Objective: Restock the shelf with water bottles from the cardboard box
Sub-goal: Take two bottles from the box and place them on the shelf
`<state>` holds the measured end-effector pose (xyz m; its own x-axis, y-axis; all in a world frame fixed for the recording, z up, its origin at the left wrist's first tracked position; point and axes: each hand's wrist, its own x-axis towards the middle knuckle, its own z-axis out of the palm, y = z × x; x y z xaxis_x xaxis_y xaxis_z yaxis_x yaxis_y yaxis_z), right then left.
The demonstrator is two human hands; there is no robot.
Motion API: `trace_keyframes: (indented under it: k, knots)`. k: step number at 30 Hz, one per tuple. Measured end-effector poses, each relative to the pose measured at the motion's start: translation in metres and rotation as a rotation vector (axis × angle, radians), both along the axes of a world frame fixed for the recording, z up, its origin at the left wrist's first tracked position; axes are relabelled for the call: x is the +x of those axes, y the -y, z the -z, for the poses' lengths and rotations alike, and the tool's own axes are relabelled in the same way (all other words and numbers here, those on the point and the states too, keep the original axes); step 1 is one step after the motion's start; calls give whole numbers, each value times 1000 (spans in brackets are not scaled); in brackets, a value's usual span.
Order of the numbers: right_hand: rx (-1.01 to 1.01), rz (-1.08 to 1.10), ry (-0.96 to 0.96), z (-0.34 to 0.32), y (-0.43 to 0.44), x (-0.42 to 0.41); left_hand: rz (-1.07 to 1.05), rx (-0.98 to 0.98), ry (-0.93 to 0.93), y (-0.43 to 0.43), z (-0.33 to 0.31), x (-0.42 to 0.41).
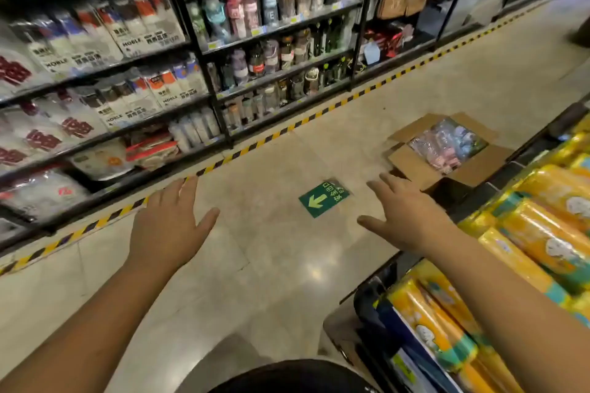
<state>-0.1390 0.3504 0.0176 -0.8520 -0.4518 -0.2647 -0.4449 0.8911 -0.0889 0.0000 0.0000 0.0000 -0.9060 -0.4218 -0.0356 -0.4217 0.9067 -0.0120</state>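
Note:
An open cardboard box (415,166) stands on the floor at the right, against the right-hand shelving. Inside it lie plastic-wrapped water bottles (447,145) in pink and blue. Across the aisle, a black shelf unit (281,32) carries rows of upright water bottles (271,57). My left hand (169,223) is stretched out over the floor, fingers straight, holding nothing. My right hand (405,214) is also spread flat and empty, its fingertips just short of the box's near corner.
Yellow-and-black tape (287,129) runs along the floor by the left shelves. A green arrow sticker (323,198) is on the floor between my hands. Yellow packs (526,233) fill the right shelving beside my right arm. White packaged goods (95,73) fill the left shelves.

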Motion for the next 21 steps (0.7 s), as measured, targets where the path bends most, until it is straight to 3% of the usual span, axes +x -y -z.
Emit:
trace_keyframes:
  k: [3,9,17,21]
  knots:
    - [-3,13,55,18,16,-7,-79,65,72,7,18,2]
    - [113,8,109,61,75,-23,-62,152,43,58,42,-11]
    - [21,254,308,81,163,-87,-27,221,128,167,63,-88]
    - [-2,329,248,76,185,-128,54,197,179,202,61,-154]
